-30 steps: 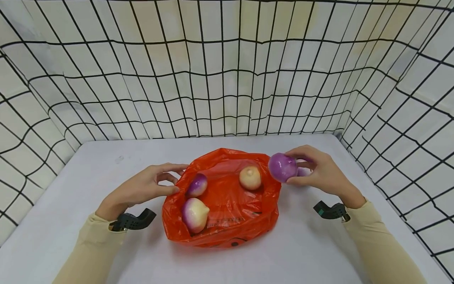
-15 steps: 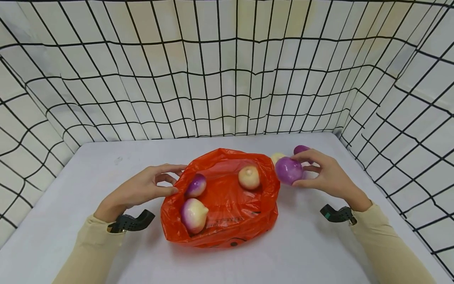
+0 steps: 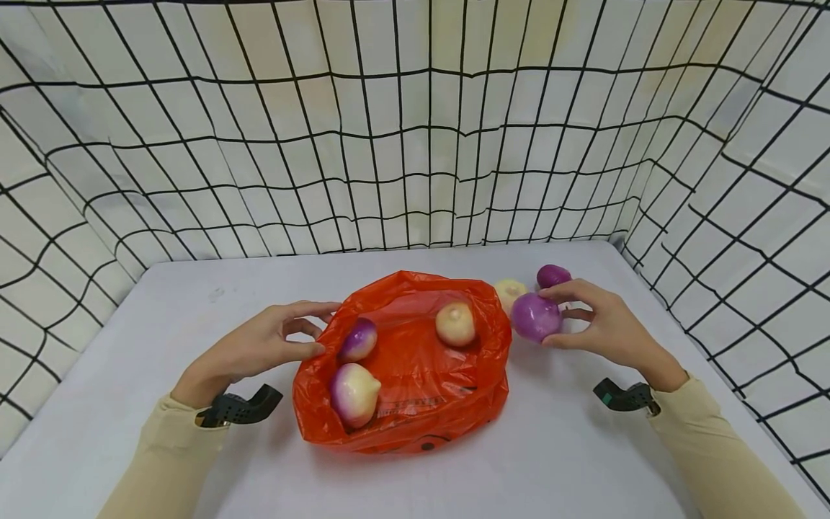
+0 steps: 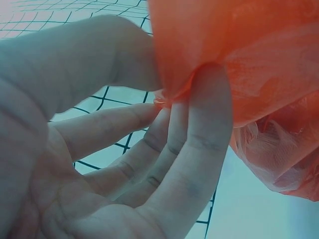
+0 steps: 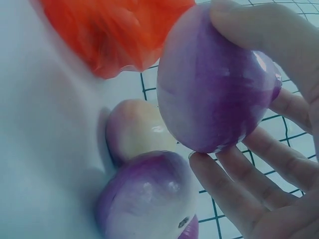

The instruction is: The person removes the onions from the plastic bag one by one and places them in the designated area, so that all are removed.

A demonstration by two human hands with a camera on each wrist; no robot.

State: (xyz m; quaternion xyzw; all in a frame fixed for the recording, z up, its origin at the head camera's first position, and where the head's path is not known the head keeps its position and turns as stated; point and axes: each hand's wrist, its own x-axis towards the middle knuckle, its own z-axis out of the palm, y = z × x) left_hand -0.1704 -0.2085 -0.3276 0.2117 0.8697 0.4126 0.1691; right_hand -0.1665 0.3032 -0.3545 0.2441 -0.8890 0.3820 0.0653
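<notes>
The right hand (image 3: 606,326) carried the purple onion (image 3: 535,318) rightward and slightly nearer the person, away from the bag (image 3: 415,434). A pale onion (image 3: 509,291) appeared beside the bag, and a darker onion (image 3: 553,275) beyond the hand showed more clearly.

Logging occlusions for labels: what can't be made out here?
Head: print on the red bag, too small to read.
Head: some fingertips of the left hand, behind the bag's rim.
Head: lower part of the pale onion, behind the held onion.
Left wrist: onions inside the bag, behind its wall.
Right wrist: purple sliver, mostly behind the nearer onion, cut by the bottom edge.
</notes>
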